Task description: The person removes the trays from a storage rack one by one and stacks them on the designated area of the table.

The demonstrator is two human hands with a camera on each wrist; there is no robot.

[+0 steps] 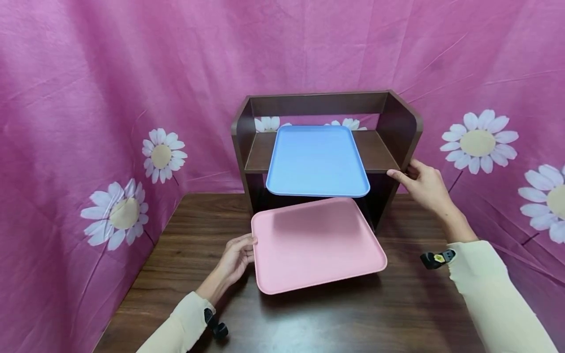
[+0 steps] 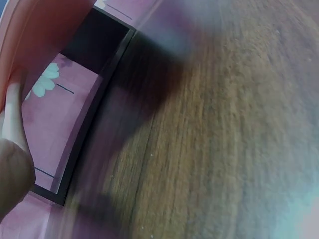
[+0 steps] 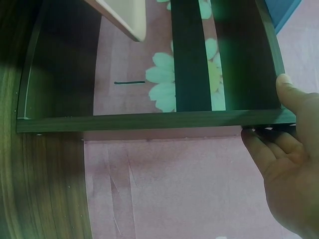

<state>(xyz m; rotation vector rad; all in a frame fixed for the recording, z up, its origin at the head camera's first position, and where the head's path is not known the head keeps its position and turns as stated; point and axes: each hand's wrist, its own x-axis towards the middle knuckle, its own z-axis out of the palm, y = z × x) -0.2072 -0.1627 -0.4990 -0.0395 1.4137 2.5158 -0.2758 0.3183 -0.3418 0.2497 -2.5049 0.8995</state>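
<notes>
My left hand (image 1: 238, 256) pinches the left edge of a pink tray (image 1: 318, 245), thumb on top and fingers beneath. The tray is held tilted over the table, in front of a dark brown desktop shelf (image 1: 318, 104). In the left wrist view, the pink tray's underside (image 2: 40, 45) shows above the wood. My right hand (image 1: 425, 189) grips the shelf's right side panel, with the thumb at the front edge and the fingers on the outside. On the shelf's upper board lies a blue tray (image 1: 317, 159), its front end jutting out past the board.
The shelf stands at the back of a wood-grain table (image 1: 198, 230). Close behind and on both sides hangs a pink cloth (image 1: 198, 73) printed with white daisies. In the right wrist view, a corner of the pink tray (image 3: 127, 17) reaches before the shelf's lower opening.
</notes>
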